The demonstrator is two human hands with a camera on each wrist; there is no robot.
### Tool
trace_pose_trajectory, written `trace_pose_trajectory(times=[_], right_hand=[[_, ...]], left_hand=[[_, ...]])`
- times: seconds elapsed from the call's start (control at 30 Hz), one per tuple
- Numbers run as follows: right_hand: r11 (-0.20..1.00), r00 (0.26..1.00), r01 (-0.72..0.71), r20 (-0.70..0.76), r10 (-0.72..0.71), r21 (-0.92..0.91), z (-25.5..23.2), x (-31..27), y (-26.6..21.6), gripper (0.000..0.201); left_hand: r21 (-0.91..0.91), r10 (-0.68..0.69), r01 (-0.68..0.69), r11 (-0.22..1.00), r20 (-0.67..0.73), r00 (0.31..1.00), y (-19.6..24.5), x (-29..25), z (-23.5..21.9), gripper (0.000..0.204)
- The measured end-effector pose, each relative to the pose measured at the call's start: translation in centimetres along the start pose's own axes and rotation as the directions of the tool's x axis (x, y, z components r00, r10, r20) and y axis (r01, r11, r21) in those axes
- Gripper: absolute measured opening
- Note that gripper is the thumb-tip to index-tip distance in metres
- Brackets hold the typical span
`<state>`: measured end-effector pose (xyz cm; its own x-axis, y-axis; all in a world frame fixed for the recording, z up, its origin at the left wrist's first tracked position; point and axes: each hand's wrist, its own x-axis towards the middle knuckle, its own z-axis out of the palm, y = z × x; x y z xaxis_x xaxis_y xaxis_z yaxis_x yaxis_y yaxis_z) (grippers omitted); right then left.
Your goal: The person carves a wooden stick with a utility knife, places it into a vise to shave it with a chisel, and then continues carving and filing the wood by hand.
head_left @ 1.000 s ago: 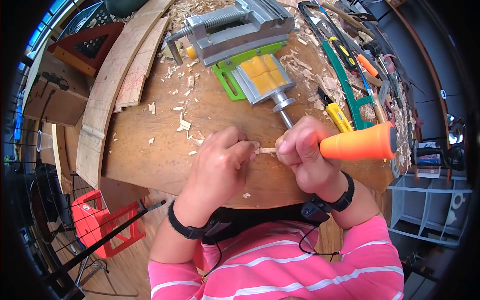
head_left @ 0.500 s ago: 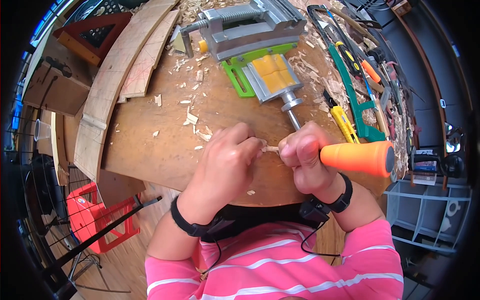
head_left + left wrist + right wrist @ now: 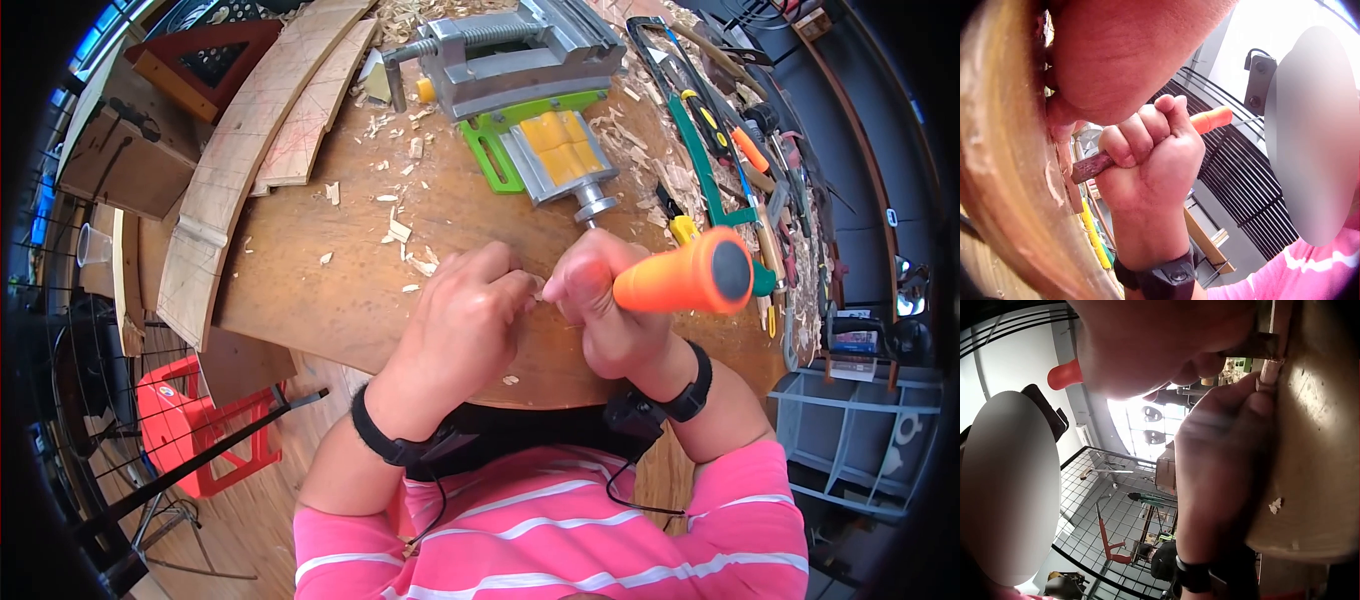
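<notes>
In the head view the right hand [image 3: 618, 305] grips a tool with an orange handle [image 3: 690, 272], its grey end cap turned up. The left wrist view shows the right hand [image 3: 1150, 156] curled round it, with a dark flat blade [image 3: 1092, 166] coming out below the fist. Close beside it, the left hand [image 3: 470, 310] pinches a small, thin wood piece [image 3: 538, 284] low over the table. In the right wrist view the left hand [image 3: 1229, 462] holds the wood piece [image 3: 1269, 372], and the blade's end lies against it. The fingers hide much of the wood.
A metal vise [image 3: 520, 60] on a green base [image 3: 492, 160] stands beyond the hands. Wood boards [image 3: 225, 190] lie at the left. Saws, a yellow cutter [image 3: 684, 229] and other tools lie at the right among shavings [image 3: 399, 230]. A red stool [image 3: 180, 425] stands below left.
The orange handle has tipped, its end cap now facing up more, and the right hand has turned with it, closer to the left fingertips. The left hand still pinches the wood. The head view has shifted slightly.
</notes>
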<state>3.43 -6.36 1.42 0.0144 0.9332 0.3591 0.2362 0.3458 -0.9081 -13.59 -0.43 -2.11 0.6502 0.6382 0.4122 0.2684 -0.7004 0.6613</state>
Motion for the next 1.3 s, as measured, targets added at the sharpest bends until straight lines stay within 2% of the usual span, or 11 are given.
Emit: trace_pose_trajectory(times=[0.07,0.13,0.2,0.23,0.27,0.3,0.43,0.5,0.9,1.23,1.3], right_hand=[[0.999,0.999,0.026,-0.026,-0.027,-0.041,-0.2,-0.5,-0.1,0.047],[0.939,0.989,0.132,0.102,-0.105,-0.316,-1.1,-1.1,-0.4,0.02],[0.965,0.994,0.11,0.003,-0.113,-0.24,-0.7,-2.0,1.2,0.026],[0.994,0.996,-0.019,-0.085,0.028,0.105,-0.9,-2.2,1.6,0.031],[0.887,0.974,-0.12,-0.118,0.191,0.445,-1.0,-2.4,1.8,0.036],[0.877,0.967,-0.11,-0.155,0.204,0.468,-0.5,-2.3,1.5,0.045],[0.926,0.97,-0.05,-0.203,0.134,0.373,0.0,-2.7,1.8,0.044],[0.959,0.991,-0.083,-0.075,0.107,0.27,-0.4,-2.5,1.3,0.042],[0.875,0.996,-0.004,-0.074,0.045,0.484,-1.5,-2.1,1.0,0.039],[0.933,0.995,-0.069,-0.048,0.092,0.353,-1.3,-1.8,0.9,0.042],[0.93,0.99,-0.139,0.033,0.136,0.341,-1.5,-1.3,1.0,0.042]], left_hand=[[0.017,-0.005,0.005,1.0,0.003,1.0,0.1,0.0,0.0,0.012],[-0.004,0.012,-0.012,1.0,0.006,1.0,-0.1,0.0,-0.1,0.012],[0.002,0.009,-0.009,1.0,0.002,1.0,-0.2,-0.1,0.0,0.013],[0.007,0.01,-0.01,1.0,0.0,1.0,-0.3,0.0,0.1,0.015],[0.006,0.011,-0.011,1.0,0.0,1.0,-0.2,0.0,0.1,0.015],[0.012,0.013,-0.013,1.0,-0.009,1.0,-0.2,0.0,0.1,0.016],[-0.004,0.014,-0.014,1.0,-0.019,1.0,-0.3,0.1,0.1,0.016],[-0.01,0.008,-0.008,1.0,-0.012,1.0,-0.2,0.1,0.0,0.016],[0.011,0.01,-0.01,1.0,-0.005,1.0,-0.3,0.1,0.0,0.017],[-0.028,0.014,-0.014,1.0,-0.008,1.0,-0.3,0.1,0.2,0.011],[-0.025,0.016,-0.016,1.0,-0.013,1.0,-0.3,0.2,0.2,0.011]])
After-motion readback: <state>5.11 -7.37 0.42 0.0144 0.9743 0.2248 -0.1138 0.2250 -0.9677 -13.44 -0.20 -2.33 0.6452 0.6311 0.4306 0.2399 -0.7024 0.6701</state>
